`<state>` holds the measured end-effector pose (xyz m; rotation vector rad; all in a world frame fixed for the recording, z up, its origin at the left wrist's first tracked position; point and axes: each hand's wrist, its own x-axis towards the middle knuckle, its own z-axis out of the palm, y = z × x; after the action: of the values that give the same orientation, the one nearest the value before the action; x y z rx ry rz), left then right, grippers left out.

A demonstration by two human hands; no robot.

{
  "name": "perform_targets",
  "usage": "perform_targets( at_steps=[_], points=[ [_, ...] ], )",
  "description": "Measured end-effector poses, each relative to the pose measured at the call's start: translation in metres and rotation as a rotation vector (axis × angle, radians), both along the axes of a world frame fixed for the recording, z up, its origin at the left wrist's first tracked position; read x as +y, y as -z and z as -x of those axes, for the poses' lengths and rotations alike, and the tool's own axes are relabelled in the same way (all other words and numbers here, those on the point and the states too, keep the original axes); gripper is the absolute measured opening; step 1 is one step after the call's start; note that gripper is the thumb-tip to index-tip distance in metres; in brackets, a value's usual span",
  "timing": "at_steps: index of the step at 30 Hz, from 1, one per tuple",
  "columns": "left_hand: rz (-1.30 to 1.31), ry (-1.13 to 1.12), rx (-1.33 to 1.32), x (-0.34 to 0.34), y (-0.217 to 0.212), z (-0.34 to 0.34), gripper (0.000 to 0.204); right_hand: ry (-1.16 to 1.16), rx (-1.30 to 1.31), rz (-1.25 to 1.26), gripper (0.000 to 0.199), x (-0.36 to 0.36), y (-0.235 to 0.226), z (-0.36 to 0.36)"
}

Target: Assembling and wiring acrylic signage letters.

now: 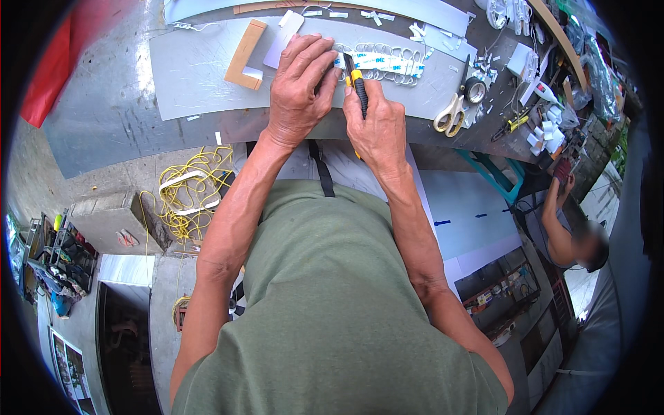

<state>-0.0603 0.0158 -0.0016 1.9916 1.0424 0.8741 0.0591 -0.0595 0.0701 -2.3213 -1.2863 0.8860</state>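
Note:
My right hand (pixel 377 124) is closed around a yellow and black utility knife (pixel 357 86). Its blade points away from me, at the left end of a row of wire loops (pixel 387 75) with a strip of white tape (pixel 377 63) bearing blue print across them. My left hand (pixel 302 86) lies just left of the blade, fingers bent and pressed together, tips by the strip's end; what they hold, if anything, is hidden. Both hands are over a grey sheet (pixel 187 76). Beside the left hand are a white rounded piece (pixel 282 40) and a tan L-shaped piece (pixel 243 59).
On the right lie scissors (pixel 451 116), a tape roll (pixel 475 90), a yellow-handled tool (pixel 512 124) and small white blocks (pixel 550 131). A tangled yellow cord (pixel 190 194) is on the floor at left. Another person (pixel 564 228) is at the far right.

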Motion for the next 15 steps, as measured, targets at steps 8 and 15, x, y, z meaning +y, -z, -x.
perform_targets(
  at_steps=[8,15],
  points=[
    [0.002,0.000,0.001,0.000,0.000,-0.001,0.032,-0.057,-0.219,0.045,0.019,0.005,-0.005,0.015],
    [-0.011,0.002,0.020,-0.001,0.001,0.000,0.032,-0.073,-0.252,0.054,0.019,0.008,-0.006,0.016]
  ],
)
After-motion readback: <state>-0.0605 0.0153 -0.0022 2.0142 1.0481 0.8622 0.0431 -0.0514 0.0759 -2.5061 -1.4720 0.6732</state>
